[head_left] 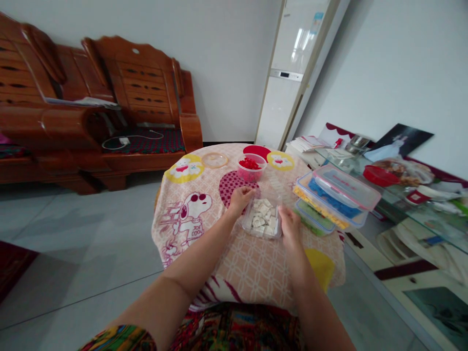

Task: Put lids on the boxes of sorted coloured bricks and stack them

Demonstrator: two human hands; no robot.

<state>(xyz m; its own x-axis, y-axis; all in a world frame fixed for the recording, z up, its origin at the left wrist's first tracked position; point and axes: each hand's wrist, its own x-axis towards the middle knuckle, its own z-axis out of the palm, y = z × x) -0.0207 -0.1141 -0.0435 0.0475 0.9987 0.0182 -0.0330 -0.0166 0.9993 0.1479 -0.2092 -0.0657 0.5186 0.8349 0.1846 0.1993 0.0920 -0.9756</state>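
Note:
A clear plastic box (248,229) of flat white pieces (263,217) rests on the cloth-covered table in front of me. My left hand (242,199) is at its far left corner, fingers pinched on the rim. Along the right wall, my right hand (290,222) grips the box, thumb near the top edge. Just beyond stands a round clear tub (252,174) with red pieces (250,163) inside. To the right are stacked lidded containers (356,197) with blue, yellow and green contents.
A round clear lid (215,160) lies at the far left of the patterned tablecloth (252,273). On the right is a glass-topped cabinet (413,207) with a red bowl (380,175) and clutter. Wooden chairs (135,92) and a tall white appliance (283,97) stand behind.

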